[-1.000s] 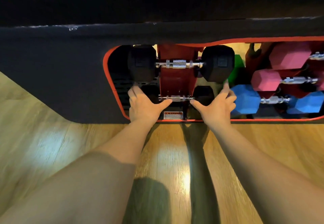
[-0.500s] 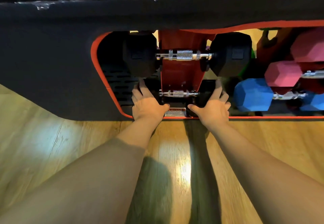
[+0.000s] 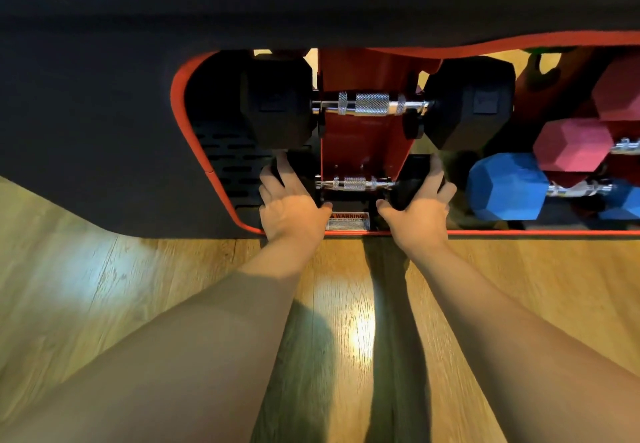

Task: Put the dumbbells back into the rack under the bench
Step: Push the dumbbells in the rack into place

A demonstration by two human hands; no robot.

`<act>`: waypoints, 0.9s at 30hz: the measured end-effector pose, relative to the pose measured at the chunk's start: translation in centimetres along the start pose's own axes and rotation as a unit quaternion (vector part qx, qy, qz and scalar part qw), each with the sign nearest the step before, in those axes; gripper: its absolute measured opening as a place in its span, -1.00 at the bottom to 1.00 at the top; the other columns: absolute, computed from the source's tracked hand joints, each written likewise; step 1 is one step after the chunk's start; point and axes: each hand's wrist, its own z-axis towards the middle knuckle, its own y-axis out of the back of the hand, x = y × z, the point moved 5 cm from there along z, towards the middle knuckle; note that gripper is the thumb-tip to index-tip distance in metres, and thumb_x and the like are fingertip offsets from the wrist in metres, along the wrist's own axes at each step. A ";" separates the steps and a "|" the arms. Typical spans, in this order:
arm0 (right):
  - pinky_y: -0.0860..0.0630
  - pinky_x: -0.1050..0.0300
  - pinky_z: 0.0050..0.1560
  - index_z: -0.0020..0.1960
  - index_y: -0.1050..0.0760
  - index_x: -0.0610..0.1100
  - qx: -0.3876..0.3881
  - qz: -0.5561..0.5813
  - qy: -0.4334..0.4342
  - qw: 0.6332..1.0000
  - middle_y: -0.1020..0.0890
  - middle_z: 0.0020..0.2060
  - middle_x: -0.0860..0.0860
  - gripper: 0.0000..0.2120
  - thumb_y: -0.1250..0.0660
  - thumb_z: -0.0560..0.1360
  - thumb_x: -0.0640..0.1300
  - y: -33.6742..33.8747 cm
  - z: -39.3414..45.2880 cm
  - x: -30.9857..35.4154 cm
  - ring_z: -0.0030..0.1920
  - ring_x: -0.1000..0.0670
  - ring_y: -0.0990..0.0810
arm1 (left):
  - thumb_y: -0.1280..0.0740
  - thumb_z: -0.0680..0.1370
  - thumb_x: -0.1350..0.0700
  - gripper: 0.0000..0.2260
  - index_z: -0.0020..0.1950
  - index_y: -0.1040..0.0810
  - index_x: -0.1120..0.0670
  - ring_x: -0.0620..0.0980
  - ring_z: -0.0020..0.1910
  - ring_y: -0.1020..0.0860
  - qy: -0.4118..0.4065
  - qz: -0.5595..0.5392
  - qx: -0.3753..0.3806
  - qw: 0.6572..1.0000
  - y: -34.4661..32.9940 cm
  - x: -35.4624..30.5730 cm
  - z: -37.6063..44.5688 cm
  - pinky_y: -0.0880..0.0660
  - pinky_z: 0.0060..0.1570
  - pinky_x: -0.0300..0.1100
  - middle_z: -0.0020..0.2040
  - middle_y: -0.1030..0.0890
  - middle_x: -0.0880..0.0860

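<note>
A small black dumbbell [image 3: 355,183] with a chrome handle lies low in the red rack [image 3: 363,137] under the black bench [image 3: 104,113]. My left hand [image 3: 289,203] cups its left head and my right hand [image 3: 419,203] cups its right head. Both heads are mostly hidden by my fingers. A larger black dumbbell [image 3: 370,104] rests in the slot just above it.
Blue dumbbells [image 3: 505,186] and pink dumbbells [image 3: 571,144] fill the rack's right side. A warning label [image 3: 348,221] sits on the rack's base between my hands. Wooden floor [image 3: 104,286] stretches in front of the bench.
My hands slid down and closed over both heads of the small dumbbell. The camera has moved closer to the rack.
</note>
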 end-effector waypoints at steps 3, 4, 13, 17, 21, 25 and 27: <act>-0.39 -0.15 0.29 0.59 0.09 0.04 -0.002 0.003 0.000 1.000 -0.21 0.33 -0.16 0.01 -0.53 0.39 -0.03 -0.2 0.0 -0.2 0.29 -0.32 -0.35 | -0.53 0.41 -0.13 -0.01 0.59 0.07 0.04 0.20 0.46 -0.23 -0.008 -0.002 -0.008 1.000 0.0 0.0 -0.1 -0.41 0.34 0.06 0.49 -0.14 0.21; -0.40 -0.15 0.29 0.59 0.09 0.05 -0.003 -0.002 0.002 1.000 -0.21 0.32 -0.16 0.02 -0.54 0.38 -0.02 -0.1 0.1 -0.2 0.28 -0.32 -0.36 | -0.52 0.42 -0.12 -0.02 0.59 0.07 0.05 0.21 0.46 -0.22 -0.009 -0.007 -0.008 1.000 -0.1 -0.1 0.0 -0.39 0.35 0.06 0.49 -0.14 0.22; -0.36 -0.11 0.29 0.59 0.05 -0.04 -0.011 -0.021 0.021 0.999 -0.23 0.33 -0.18 0.08 -0.59 0.32 0.05 0.4 0.3 -0.2 0.28 -0.32 -0.35 | -0.49 0.46 -0.04 -0.08 0.59 0.06 0.09 0.23 0.44 -0.23 -0.025 -0.010 -0.018 0.999 -0.3 -0.6 -0.4 -0.32 0.37 0.03 0.48 -0.14 0.25; -0.40 -0.14 0.28 0.59 0.10 0.01 -0.011 -0.025 0.012 1.000 -0.21 0.33 -0.17 0.07 -0.56 0.34 0.04 0.2 0.3 -0.3 0.29 -0.31 -0.34 | -0.49 0.45 -0.08 -0.09 0.58 0.04 0.10 0.23 0.44 -0.22 -0.027 -0.005 -0.014 1.000 -0.3 -0.3 0.0 -0.33 0.36 0.04 0.47 -0.15 0.25; -0.37 0.01 0.09 0.58 0.12 0.08 -0.014 -0.026 -0.004 1.000 -0.19 0.32 -0.15 0.02 -0.52 0.39 0.01 -0.5 0.2 -0.4 0.30 -0.29 -0.31 | -0.53 0.39 -0.13 -0.03 0.57 0.04 0.05 0.19 0.44 -0.22 -0.015 -0.007 -0.012 1.000 -0.2 0.2 0.5 -0.38 0.32 0.02 0.46 -0.14 0.20; -0.34 0.03 0.04 0.58 0.13 0.09 -0.011 -0.033 -0.009 0.999 -0.18 0.31 -0.15 0.02 -0.52 0.39 0.02 -0.7 0.4 -0.5 0.29 -0.30 -0.31 | -0.53 0.39 -0.12 -0.03 0.57 0.03 0.05 0.19 0.43 -0.23 -0.011 -0.010 -0.012 1.000 -0.3 0.1 0.5 -0.39 0.31 0.03 0.46 -0.15 0.20; -0.29 0.06 0.02 0.58 0.14 0.09 -0.003 -0.038 -0.008 0.999 -0.18 0.31 -0.14 0.03 -0.52 0.39 0.03 -0.7 0.5 -0.6 0.29 -0.29 -0.32 | -0.53 0.39 -0.11 -0.04 0.57 0.02 0.05 0.19 0.43 -0.23 -0.007 -0.014 -0.012 1.000 -0.3 0.0 0.6 -0.39 0.31 0.04 0.46 -0.15 0.20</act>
